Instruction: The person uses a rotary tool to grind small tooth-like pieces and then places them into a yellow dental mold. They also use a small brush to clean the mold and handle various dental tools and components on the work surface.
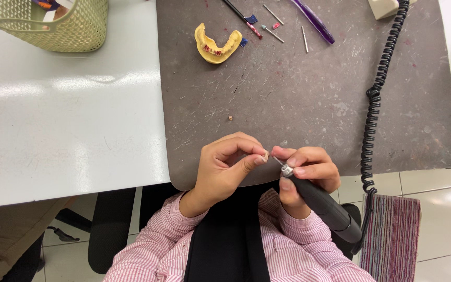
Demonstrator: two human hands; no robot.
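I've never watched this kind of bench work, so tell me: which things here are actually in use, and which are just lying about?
In use:
- left hand, pinching a small pale piece
- right hand, holding the dark rotary handpiece
- coiled black cord

Lying about:
- yellow dental cast
- loose burs
- purple-handled tool
- mesh basket
- striped cloth

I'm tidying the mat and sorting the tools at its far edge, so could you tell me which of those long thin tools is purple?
It is the translucent purple-handled tool, lying diagonally at the top right of the mat. The small burs beside it are thin bare metal, and the black-handled tool is dark.
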